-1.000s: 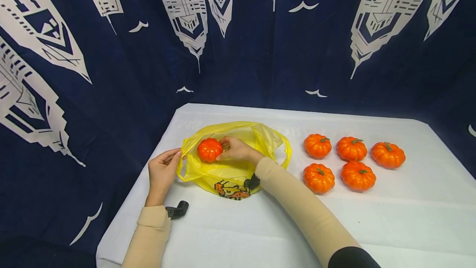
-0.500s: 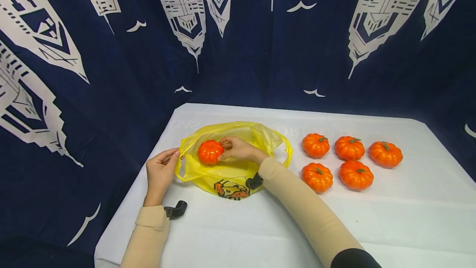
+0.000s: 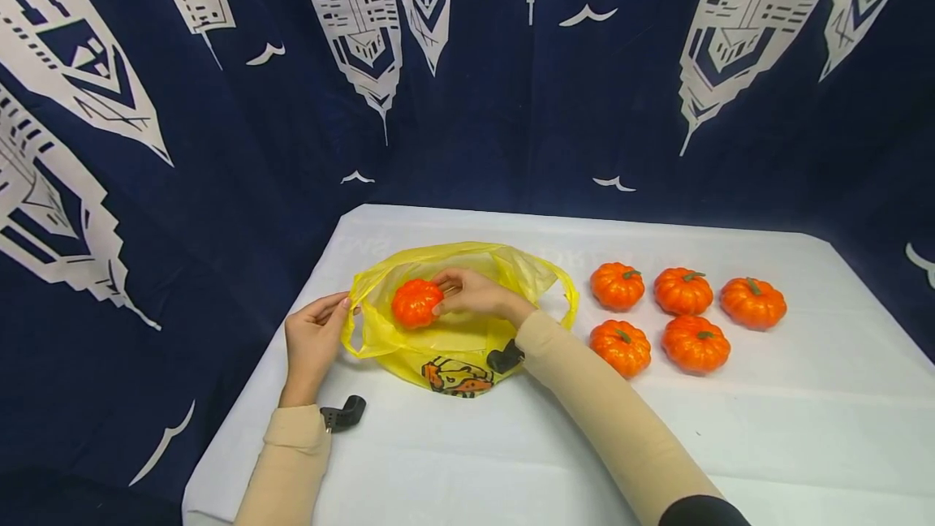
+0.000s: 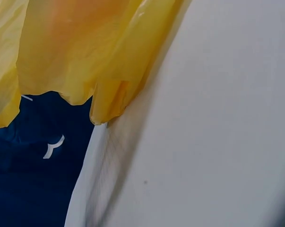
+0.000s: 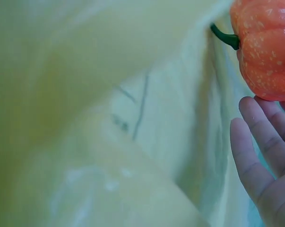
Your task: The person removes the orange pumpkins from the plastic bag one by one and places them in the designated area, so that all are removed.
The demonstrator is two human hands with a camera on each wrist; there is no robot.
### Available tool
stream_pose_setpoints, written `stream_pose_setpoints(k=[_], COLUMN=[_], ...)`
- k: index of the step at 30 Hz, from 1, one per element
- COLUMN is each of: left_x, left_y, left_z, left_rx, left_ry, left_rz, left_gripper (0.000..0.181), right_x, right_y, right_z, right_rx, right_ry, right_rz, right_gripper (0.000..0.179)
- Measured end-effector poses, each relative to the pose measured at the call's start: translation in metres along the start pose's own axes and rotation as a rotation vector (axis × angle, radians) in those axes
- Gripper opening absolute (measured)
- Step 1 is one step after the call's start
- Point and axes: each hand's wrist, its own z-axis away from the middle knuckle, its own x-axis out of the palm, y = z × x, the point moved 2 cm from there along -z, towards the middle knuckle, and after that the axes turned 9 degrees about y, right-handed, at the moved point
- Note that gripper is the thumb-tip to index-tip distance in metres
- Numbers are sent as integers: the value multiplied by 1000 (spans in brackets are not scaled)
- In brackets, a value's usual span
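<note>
A yellow plastic bag (image 3: 431, 347) with a printed orange-and-black figure lies with its mouth open. At its left side my left hand (image 3: 314, 347) pinches the rim by a handle loop. My right hand (image 3: 475, 295) reaches into the mouth and holds a small orange pumpkin (image 3: 416, 303) at the fingertips. From the right wrist, the pumpkin (image 5: 267, 52) shows its green stem, with fingers (image 5: 253, 161) at its lower side; the thumb is out of that view. The left wrist view has only the bag's yellow film (image 4: 76, 56), an orange glow behind it; the left hand is not seen there.
On the white table (image 3: 453, 461), right of the bag, sit several more small pumpkins: a back row (image 3: 682, 291) and a front pair (image 3: 696, 344). A dark blue curtain (image 3: 467, 120) with a white skyline print hangs behind the table.
The held pumpkin and my right hand have shifted slightly right and down within the bag's mouth. The left hand keeps its pinch on the rim. The head view has turned a little.
</note>
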Motion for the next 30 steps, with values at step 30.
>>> stream_pose_setpoints(k=[30], left_x=[0], left_y=[3], left_z=[2], left_rx=[-36], left_ry=[4], left_rz=[-23], left_gripper=[17], right_x=[-28], right_y=[-31], right_z=[48], right_rx=[-82], right_ry=[-15], right_rz=[-183], right_gripper=[53])
